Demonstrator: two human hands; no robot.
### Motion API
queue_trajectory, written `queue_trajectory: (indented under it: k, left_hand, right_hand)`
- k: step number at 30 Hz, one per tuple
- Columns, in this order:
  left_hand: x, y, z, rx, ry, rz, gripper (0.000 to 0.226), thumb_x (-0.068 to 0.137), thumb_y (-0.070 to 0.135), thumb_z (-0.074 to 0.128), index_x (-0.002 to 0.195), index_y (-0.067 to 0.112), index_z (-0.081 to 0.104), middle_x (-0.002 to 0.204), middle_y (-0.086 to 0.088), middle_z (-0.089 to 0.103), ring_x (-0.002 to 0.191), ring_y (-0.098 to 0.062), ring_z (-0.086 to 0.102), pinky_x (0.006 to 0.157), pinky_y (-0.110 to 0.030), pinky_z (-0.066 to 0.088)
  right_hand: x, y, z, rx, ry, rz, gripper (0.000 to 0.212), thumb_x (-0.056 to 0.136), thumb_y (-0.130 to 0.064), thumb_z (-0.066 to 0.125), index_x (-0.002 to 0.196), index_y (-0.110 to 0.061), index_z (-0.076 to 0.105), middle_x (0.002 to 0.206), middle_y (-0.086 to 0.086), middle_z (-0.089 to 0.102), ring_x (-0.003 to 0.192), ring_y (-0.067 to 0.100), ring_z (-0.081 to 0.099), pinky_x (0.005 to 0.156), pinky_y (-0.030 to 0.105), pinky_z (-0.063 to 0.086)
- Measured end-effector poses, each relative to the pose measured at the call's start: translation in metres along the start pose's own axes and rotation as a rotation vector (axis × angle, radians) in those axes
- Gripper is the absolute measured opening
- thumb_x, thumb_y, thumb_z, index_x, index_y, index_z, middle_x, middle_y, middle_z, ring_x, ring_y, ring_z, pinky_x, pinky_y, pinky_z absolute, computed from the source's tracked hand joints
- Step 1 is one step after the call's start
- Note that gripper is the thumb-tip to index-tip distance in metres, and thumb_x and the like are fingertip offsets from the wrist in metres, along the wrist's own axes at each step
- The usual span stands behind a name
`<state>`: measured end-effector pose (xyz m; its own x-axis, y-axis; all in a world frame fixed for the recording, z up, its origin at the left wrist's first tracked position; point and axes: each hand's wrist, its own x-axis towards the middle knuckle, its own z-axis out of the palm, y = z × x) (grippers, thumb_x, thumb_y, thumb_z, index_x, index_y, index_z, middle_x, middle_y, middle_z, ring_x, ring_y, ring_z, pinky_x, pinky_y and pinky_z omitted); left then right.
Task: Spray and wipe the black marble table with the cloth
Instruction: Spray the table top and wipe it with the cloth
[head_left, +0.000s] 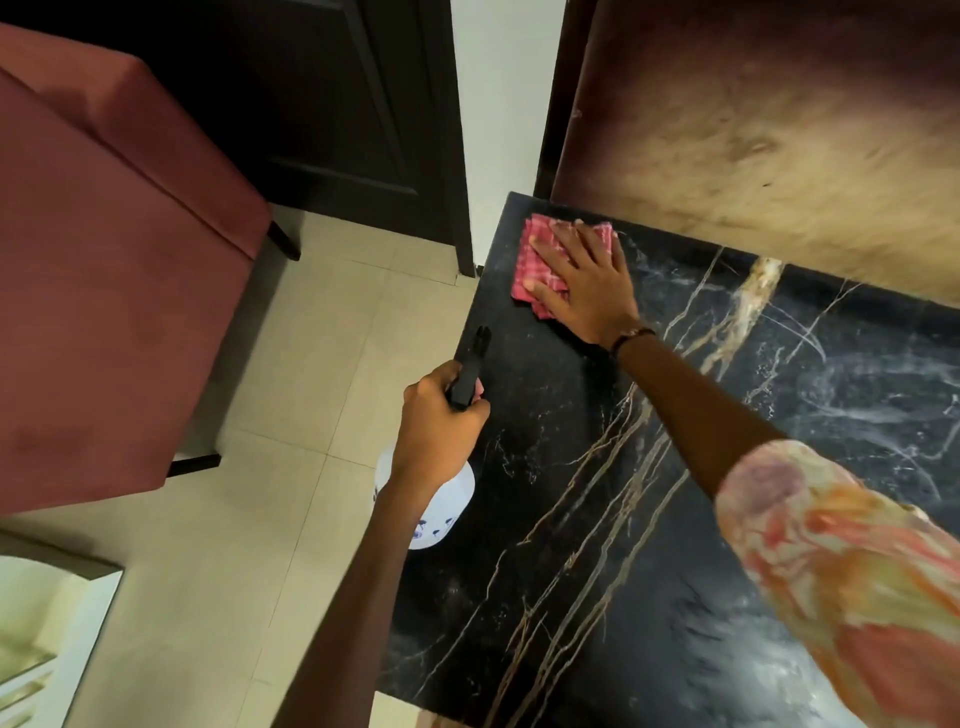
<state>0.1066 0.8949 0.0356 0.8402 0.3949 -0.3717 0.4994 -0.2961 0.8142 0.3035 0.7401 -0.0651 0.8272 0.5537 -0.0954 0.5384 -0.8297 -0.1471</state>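
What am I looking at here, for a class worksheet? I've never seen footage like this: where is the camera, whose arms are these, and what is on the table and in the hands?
There is no machine here. A person wears one wide-angle camera on the head, looking forward and down, so you see their own two arms reaching out.

The dark surface with pale veins is the black marble table. The right hand lies flat on a pink checked cloth, pressing it against the table's far left corner. Faint smears show on the marble further right.

The left hand grips a spray bottle at its black trigger head; the white body hangs below the wrist, over the table's left edge.

Beside the table are a tiled floor and a reddish upholstered seat.
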Motion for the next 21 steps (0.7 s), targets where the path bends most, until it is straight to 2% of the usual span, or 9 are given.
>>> queue_trajectory:
  k: [3,5,7,9,14,21]
  left_hand:
    - [0.004,0.000,0.001,-0.005,0.009,-0.009,0.005,0.079,0.000,0.061,0.081,0.004,0.063,0.059,-0.001,0.052,0.056,-0.025,0.047,0.061,-0.029,0.040]
    - [0.005,0.001,0.002,0.005,0.006,-0.004,0.006,0.079,-0.001,0.060,0.081,0.005,0.062,0.058,-0.001,0.051,0.053,-0.024,0.045,0.060,-0.027,0.039]
    - [0.008,0.002,0.003,0.013,-0.007,0.004,0.005,0.079,0.000,0.060,0.082,0.004,0.062,0.058,-0.003,0.052,0.054,-0.027,0.045,0.061,-0.028,0.039]
    - [0.010,0.002,0.003,0.027,-0.018,0.017,0.004,0.081,0.001,0.061,0.083,0.004,0.062,0.060,-0.005,0.053,0.058,-0.031,0.048,0.062,-0.030,0.042]
    - [0.011,0.006,-0.001,0.046,-0.032,0.081,0.005,0.081,0.003,0.063,0.086,0.004,0.063,0.071,-0.011,0.060,0.071,-0.037,0.059,0.070,-0.037,0.054]
    - [0.004,0.002,-0.003,0.044,-0.027,0.079,0.006,0.078,-0.003,0.062,0.082,0.002,0.063,0.070,-0.008,0.060,0.069,-0.032,0.057,0.070,-0.029,0.050]
  right_hand:
    - [0.021,-0.031,0.001,-0.012,-0.004,0.002,0.072,0.088,-0.068,0.012,0.149,-0.032,0.025,0.156,0.005,0.026,0.145,0.033,0.018,0.116,0.060,0.005]
    - [0.011,-0.041,0.005,-0.033,-0.031,-0.094,0.071,0.088,-0.069,0.012,0.148,-0.033,0.025,0.157,0.004,0.025,0.146,0.032,0.016,0.116,0.060,0.007]
    - [-0.009,-0.028,0.012,-0.060,-0.048,-0.223,0.068,0.090,-0.070,0.015,0.148,-0.035,0.022,0.158,0.002,0.023,0.146,0.029,0.014,0.117,0.059,0.009]
    - [-0.027,0.001,0.014,-0.031,-0.008,-0.252,0.067,0.090,-0.071,0.017,0.148,-0.036,0.022,0.157,0.001,0.025,0.146,0.027,0.015,0.118,0.057,0.008]
    - [-0.013,0.038,0.002,0.026,0.099,-0.019,0.070,0.090,-0.071,0.016,0.146,-0.033,0.031,0.153,0.001,0.034,0.143,0.027,0.024,0.117,0.055,0.011]
    - [0.065,-0.014,0.007,0.012,0.060,0.118,0.063,0.093,-0.063,0.027,0.149,-0.034,0.023,0.158,0.002,0.023,0.145,0.032,0.017,0.115,0.059,0.005]
